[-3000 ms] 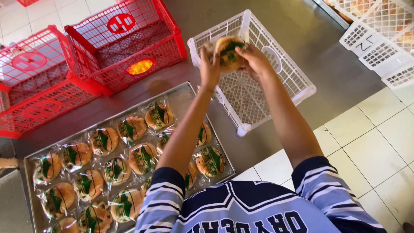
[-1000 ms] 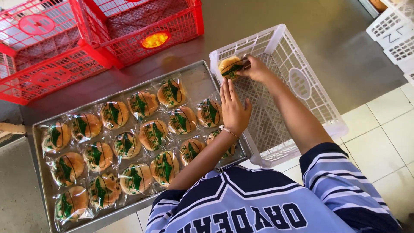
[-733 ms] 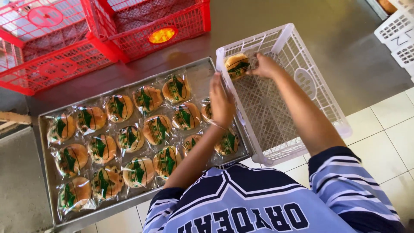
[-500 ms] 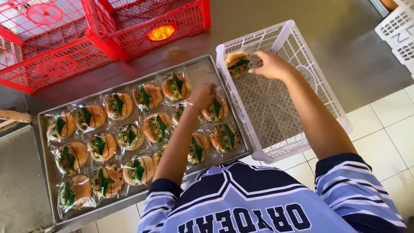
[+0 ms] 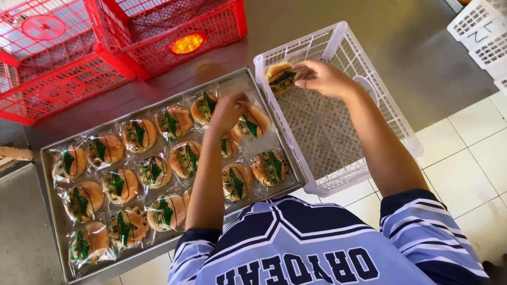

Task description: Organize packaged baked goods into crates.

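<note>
My right hand (image 5: 321, 78) holds a wrapped bun (image 5: 280, 78) upright against the near-left corner inside the white plastic crate (image 5: 369, 100). My left hand (image 5: 228, 111) reaches over the metal tray (image 5: 53, 211) and grips another wrapped bun (image 5: 252, 122) at the tray's far right side. Several more buns in clear wrappers with green labels (image 5: 132, 179) lie in rows across the tray. The white crate's mesh floor is otherwise bare.
Red plastic crates (image 5: 158, 31) stand stacked behind the tray on the dark floor. More white crates (image 5: 483, 37) sit at the top right. Pale floor tiles (image 5: 465, 158) run to the right of the white crate. A wooden piece (image 5: 13, 154) pokes in at the left edge.
My right hand carried a bun down into the white crate's corner. My left hand dropped from mid-air onto the tray and closed on a bun at its far right.
</note>
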